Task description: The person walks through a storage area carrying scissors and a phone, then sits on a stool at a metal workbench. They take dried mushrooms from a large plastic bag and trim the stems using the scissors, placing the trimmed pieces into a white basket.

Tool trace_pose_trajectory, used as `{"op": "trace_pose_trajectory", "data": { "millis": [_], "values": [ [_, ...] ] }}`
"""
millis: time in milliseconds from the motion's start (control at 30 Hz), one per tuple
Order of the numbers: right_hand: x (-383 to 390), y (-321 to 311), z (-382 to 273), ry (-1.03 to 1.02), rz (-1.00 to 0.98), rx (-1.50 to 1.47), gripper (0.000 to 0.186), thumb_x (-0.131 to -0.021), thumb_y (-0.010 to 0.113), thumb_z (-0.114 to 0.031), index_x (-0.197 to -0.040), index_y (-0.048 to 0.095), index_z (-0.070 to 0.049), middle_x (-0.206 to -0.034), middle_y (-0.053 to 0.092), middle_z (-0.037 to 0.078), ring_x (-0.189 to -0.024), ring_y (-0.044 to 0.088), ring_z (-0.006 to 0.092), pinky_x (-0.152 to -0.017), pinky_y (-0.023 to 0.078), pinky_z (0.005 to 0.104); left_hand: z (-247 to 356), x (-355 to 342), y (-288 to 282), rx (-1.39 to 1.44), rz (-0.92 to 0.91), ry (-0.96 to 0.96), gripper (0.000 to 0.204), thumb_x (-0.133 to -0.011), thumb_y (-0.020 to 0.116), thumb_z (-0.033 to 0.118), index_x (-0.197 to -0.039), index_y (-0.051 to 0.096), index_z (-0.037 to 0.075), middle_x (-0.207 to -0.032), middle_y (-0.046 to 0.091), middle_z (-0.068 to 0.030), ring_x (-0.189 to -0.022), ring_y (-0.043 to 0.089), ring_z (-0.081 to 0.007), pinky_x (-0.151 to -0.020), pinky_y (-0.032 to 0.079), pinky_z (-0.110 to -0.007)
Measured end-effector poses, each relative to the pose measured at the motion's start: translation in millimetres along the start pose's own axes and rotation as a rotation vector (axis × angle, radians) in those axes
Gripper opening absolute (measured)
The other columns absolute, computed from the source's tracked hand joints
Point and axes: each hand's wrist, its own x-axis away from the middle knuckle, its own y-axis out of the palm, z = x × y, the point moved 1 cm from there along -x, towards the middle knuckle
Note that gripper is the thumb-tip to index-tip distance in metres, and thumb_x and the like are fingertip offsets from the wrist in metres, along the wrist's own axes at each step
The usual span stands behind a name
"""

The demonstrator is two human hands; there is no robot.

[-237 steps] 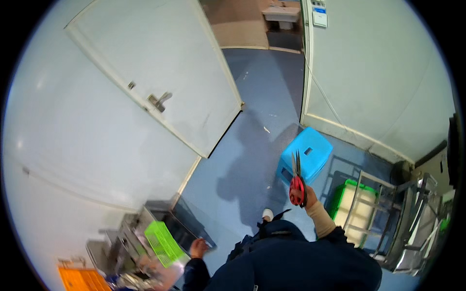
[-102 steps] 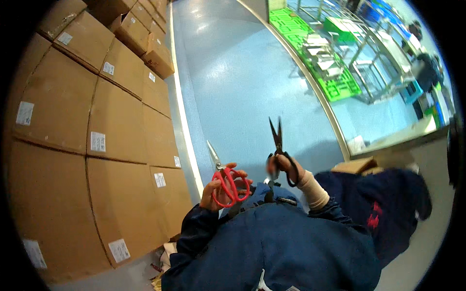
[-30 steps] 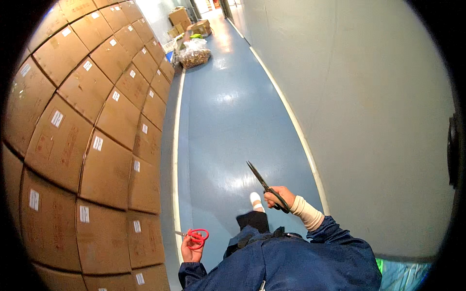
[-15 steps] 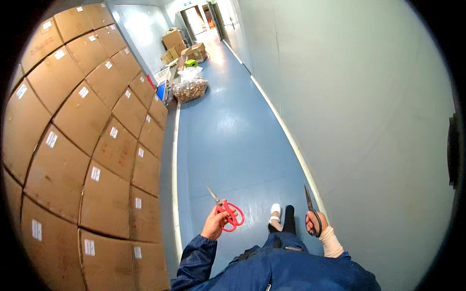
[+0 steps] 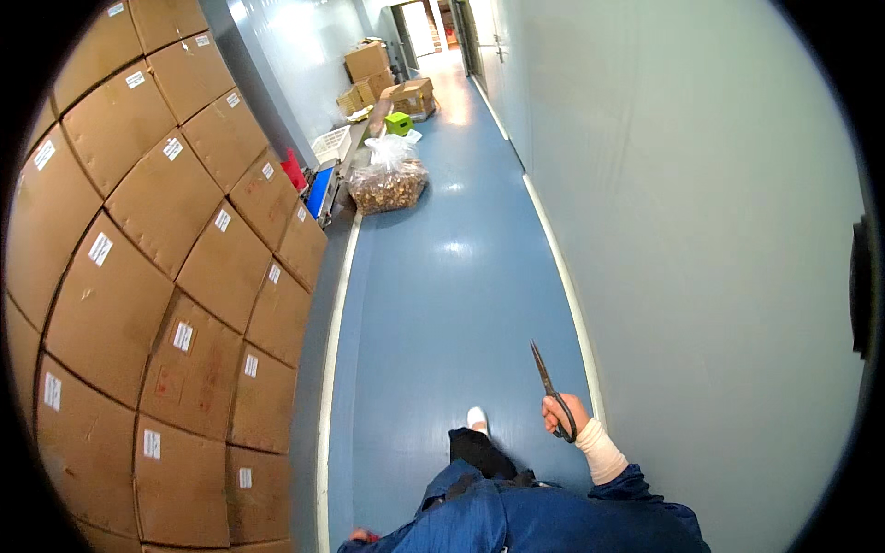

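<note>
My right hand [image 5: 573, 411] is closed around the handles of a pair of dark scissors [image 5: 544, 373]. Their blades are together and point forward over the blue floor. A pale wrap or cuff covers that wrist below the dark blue sleeve. Only a sliver of my left hand [image 5: 358, 535] shows at the lower edge, beside my jacket. Against it lies a bit of red, the handle of the red-handled scissors [image 5: 372, 537]; their blades are out of sight.
Stacked brown cartons [image 5: 111, 304] with white labels line the left side. Ahead stands a clear bag of brown pieces [image 5: 389, 187], near a blue-topped device [image 5: 321, 192], a white crate [image 5: 333, 145], a green box [image 5: 399, 123] and more cartons [image 5: 410, 98]. A grey wall [image 5: 701, 230] runs along the right.
I have moved forward along the corridor, so the bag and cartons look nearer. My left hand with the red-handled scissors has dropped to the lower edge. My right hand has shifted leftward and slightly up.
</note>
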Motion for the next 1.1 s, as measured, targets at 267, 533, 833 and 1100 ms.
{"op": "trace_pose_trajectory", "data": {
  "millis": [267, 533, 833, 1100],
  "values": [
    [-257.3, -48.3, -73.1, -0.053, -0.112, -0.064, 0.038, -0.092, 0.038, -0.032, -0.080, 0.052, 0.001, -0.057, 0.048, 0.005, -0.057, 0.055, 0.0173, -0.056, 0.048, 0.0287, 82.7, -138.3, -209.1, 0.671, 0.110, -0.360, 0.015, -0.081, 0.052, 0.019, -0.086, 0.054, 0.005, -0.076, 0.058, -0.0124, -0.065, 0.055, -0.0241, -0.058, 0.045, -0.038],
    [-433.4, -160.2, -153.9, -0.058, 0.059, -0.130, 0.034, -0.089, 0.044, -0.032, -0.075, 0.052, -0.001, -0.058, 0.052, 0.006, -0.054, 0.055, 0.0171, -0.052, 0.045, 0.0286, 319.6, -386.2, -601.5, 1.227, 0.508, 0.367, 0.025, -0.081, 0.051, 0.016, -0.100, 0.052, 0.000, -0.073, 0.060, -0.0092, -0.062, 0.058, -0.0187, -0.057, 0.049, -0.032],
    [-708.3, -275.0, -227.1, 0.110, 0.176, -0.207, 0.036, -0.087, 0.048, -0.036, -0.072, 0.051, -0.003, -0.053, 0.047, 0.004, -0.051, 0.053, 0.0171, -0.048, 0.044, 0.0309, 470.5, -513.8, -749.9, 0.936, 0.351, 0.043, 0.014, -0.078, 0.046, 0.014, -0.079, 0.055, 0.003, -0.065, 0.058, -0.0106, -0.055, 0.058, -0.0221, -0.047, 0.047, -0.036],
    [-986.5, -283.8, -332.1, 0.132, -0.076, -0.018, 0.030, -0.082, 0.059, -0.029, -0.068, 0.052, -0.004, -0.050, 0.047, 0.001, -0.044, 0.048, 0.0107, -0.042, 0.041, 0.0246, 433.8, -543.4, -737.5, 1.114, 0.089, -0.462, 0.024, -0.083, 0.045, 0.023, -0.076, 0.059, 0.005, -0.073, 0.060, -0.0112, -0.067, 0.059, -0.0241, -0.058, 0.048, -0.039]
  ]
}}
